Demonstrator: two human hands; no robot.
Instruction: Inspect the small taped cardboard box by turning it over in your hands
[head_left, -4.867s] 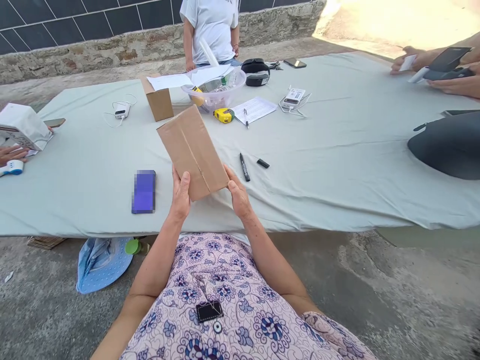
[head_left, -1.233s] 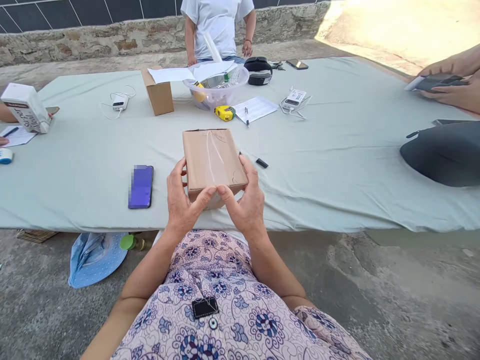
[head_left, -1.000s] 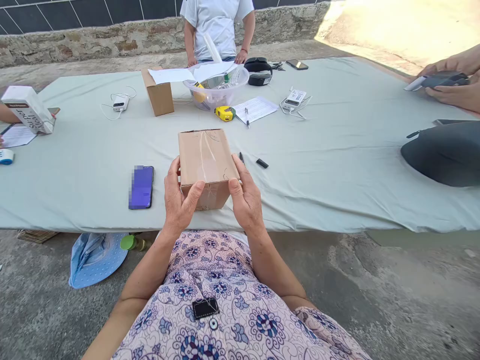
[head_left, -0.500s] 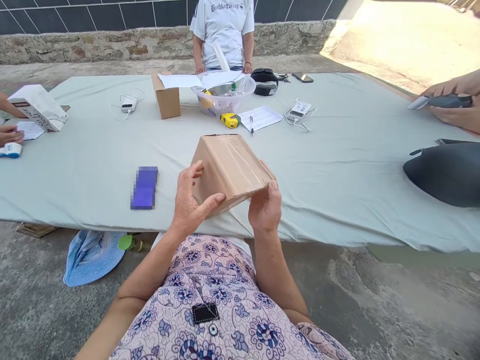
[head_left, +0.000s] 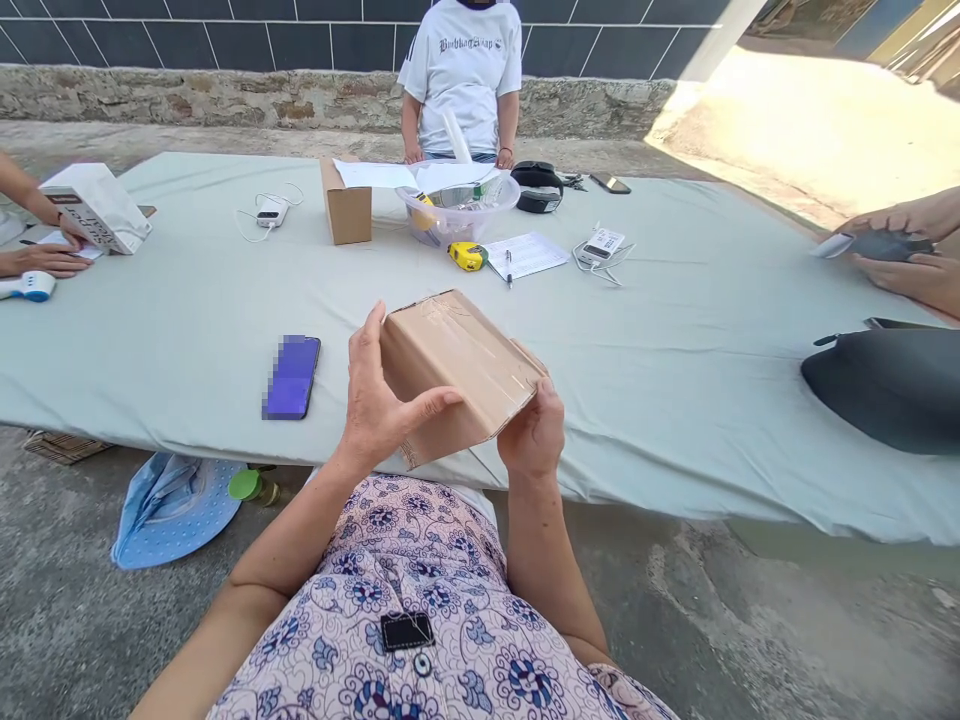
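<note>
I hold a taped brown cardboard box (head_left: 457,365) tilted above the near edge of the cloth-covered table (head_left: 675,340). My left hand (head_left: 379,405) wraps its left end, thumb across the near face. My right hand (head_left: 534,430) cups the lower right corner from underneath, fingers curled. A phone (head_left: 292,376) with a purple screen lies on the cloth to the left of the box.
Across the table stands a person in a white shirt (head_left: 465,75) behind a clear bowl (head_left: 457,205), a small brown box (head_left: 346,210), a yellow tape measure (head_left: 467,256) and papers (head_left: 529,254). Other people's hands work at the left edge (head_left: 45,255) and right edge (head_left: 911,270). A dark bag (head_left: 889,385) lies right.
Both hands have turned the box from flat to tilted, its right end lower. My right hand slid under the right corner. The view has lifted slightly.
</note>
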